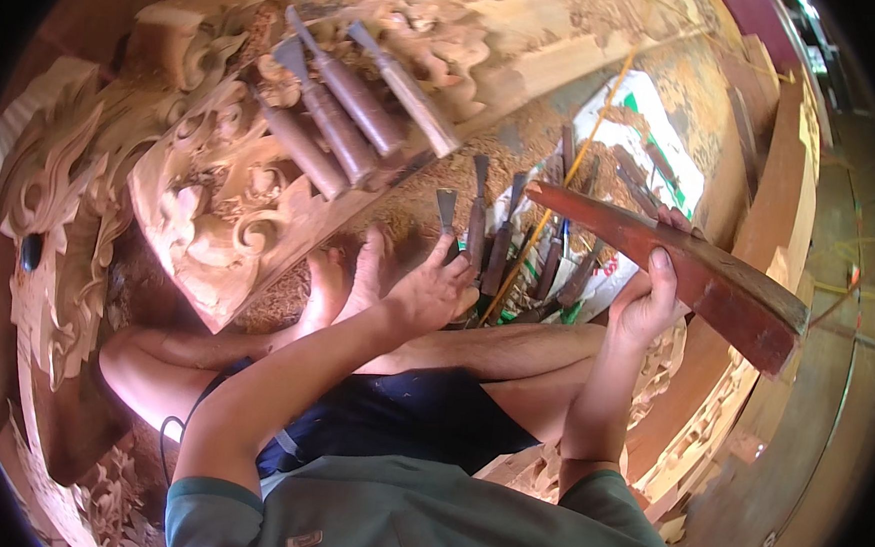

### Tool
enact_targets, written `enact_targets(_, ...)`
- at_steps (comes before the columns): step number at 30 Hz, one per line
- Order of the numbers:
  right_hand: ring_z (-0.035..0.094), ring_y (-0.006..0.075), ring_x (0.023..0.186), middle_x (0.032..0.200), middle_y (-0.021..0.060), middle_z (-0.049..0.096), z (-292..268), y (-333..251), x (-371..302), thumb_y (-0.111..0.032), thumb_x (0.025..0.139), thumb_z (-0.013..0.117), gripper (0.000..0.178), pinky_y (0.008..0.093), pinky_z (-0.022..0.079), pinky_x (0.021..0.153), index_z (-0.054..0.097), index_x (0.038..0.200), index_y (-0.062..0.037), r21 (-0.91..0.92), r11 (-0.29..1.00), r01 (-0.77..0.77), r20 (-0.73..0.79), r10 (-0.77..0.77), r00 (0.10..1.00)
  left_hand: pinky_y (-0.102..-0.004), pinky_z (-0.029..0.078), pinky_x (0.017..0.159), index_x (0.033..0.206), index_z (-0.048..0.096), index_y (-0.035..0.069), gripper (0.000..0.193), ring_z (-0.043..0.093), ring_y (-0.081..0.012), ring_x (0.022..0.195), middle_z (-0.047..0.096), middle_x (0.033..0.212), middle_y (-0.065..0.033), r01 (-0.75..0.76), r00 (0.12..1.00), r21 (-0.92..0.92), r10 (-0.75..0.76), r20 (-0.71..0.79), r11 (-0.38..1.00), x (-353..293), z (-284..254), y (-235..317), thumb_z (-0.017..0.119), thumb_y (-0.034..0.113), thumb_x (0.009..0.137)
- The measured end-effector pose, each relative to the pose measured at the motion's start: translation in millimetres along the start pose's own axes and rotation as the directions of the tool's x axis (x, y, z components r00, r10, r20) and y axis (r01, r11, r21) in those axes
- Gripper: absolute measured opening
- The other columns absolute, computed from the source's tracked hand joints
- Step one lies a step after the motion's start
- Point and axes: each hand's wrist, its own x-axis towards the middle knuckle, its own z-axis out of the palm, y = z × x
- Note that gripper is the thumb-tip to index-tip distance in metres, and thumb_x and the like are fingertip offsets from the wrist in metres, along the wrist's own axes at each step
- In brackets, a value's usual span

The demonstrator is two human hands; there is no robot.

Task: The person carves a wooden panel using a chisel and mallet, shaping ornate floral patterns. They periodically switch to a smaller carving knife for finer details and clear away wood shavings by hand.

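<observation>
My right hand (652,293) is wrapped around a long, dark reddish-brown wooden mallet (698,274), which narrows toward its left end and thickens toward its right. In front of my crossed legs, my left hand (430,291) has its fingers closed at a flat-bladed chisel (445,208). That chisel's blade points away from me, and most of its handle is hidden under the hand. Just right of it lie more chisels, among them one with a dark handle (478,221) and another with a brown handle (499,252).
A carved wooden panel (229,236) with scrollwork lies ahead to the left, bearing several large chisels (353,103). More carved wood (66,201) stands at far left. A white plastic sack (681,138) lies under tools at right, with a yellow cord (608,98) across it. Shavings are scattered around.
</observation>
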Motion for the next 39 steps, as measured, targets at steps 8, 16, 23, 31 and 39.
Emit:
enact_targets(8, 0.061, 0.0302, 0.116, 0.122, 0.0228, 0.063, -26, 19, 1, 0.007, 0.079, 0.067, 0.054, 0.0434, 0.046, 0.11, 0.051, 0.13, 0.0071, 0.062, 0.993, -0.101, -0.118, 0.107, 0.987, -0.0634, 0.027, 0.118, 0.111, 0.068, 0.015, 0.023, 0.054, -0.0278, 0.125, 0.061, 0.121, -0.0102, -0.11, 0.993, 0.1, 0.115, -0.041, 0.989, 23, 54, 12, 0.056, 0.026, 0.094)
enact_targets(16, 0.061, 0.028, 0.118, 0.125, 0.0198, 0.063, -5, 45, -15, 0.002, 0.084, 0.068, 0.049, 0.043, 0.045, 0.11, 0.054, 0.13, 0.0071, 0.027, 0.993, -0.117, -0.063, 0.119, 0.991, -0.0598, 0.033, 0.116, 0.123, 0.063, 0.01, 0.034, 0.049, -0.0327, 0.132, 0.057, 0.131, -0.0139, -0.015, 0.904, -0.159, -0.054, -0.424, 0.987, 6, -17, -15, 0.055, 0.019, 0.091)
enact_targets(23, 0.061, 0.0281, 0.118, 0.125, 0.0209, 0.063, -8, 48, -13, 0.007, 0.084, 0.072, 0.055, 0.0432, 0.048, 0.107, 0.049, 0.135, 0.0041, -0.017, 0.986, -0.168, -0.035, 0.167, 0.985, -0.0673, 0.022, 0.121, 0.14, 0.056, 0.002, 0.051, 0.032, -0.0386, 0.151, 0.05, 0.148, -0.0203, 0.525, 0.845, 0.077, -0.508, -0.168, 0.847, -4, -143, -105, 0.063, 0.016, 0.091)
enact_targets(31, 0.062, 0.0273, 0.111, 0.123, 0.0192, 0.063, -22, 67, -22, 0.006, 0.086, 0.072, 0.05, 0.0421, 0.052, 0.101, 0.051, 0.13, 0.0044, -0.148, 0.954, -0.261, 0.034, 0.269, 0.963, -0.0658, 0.034, 0.114, 0.105, 0.059, 0.009, 0.023, 0.057, -0.0264, 0.111, 0.06, 0.106, -0.0055, 0.263, 0.738, 0.22, -0.049, -0.672, 0.939, -5, -145, -100, 0.058, 0.024, 0.088)
enact_targets(39, 0.057, 0.0286, 0.113, 0.125, 0.0183, 0.057, 10, 11, -32, -0.005, 0.085, 0.075, 0.051, 0.0445, 0.049, 0.101, 0.05, 0.128, 0.0044, -0.211, 0.965, 0.157, 0.512, -0.028, 0.859, -0.0344, 0.05, 0.054, 0.09, 0.059, 0.01, 0.02, 0.06, -0.0197, 0.066, 0.051, 0.077, -0.0042, -0.046, 0.444, -0.308, -0.257, -0.858, 0.95, -100, -126, -2, 0.066, 0.023, 0.076)
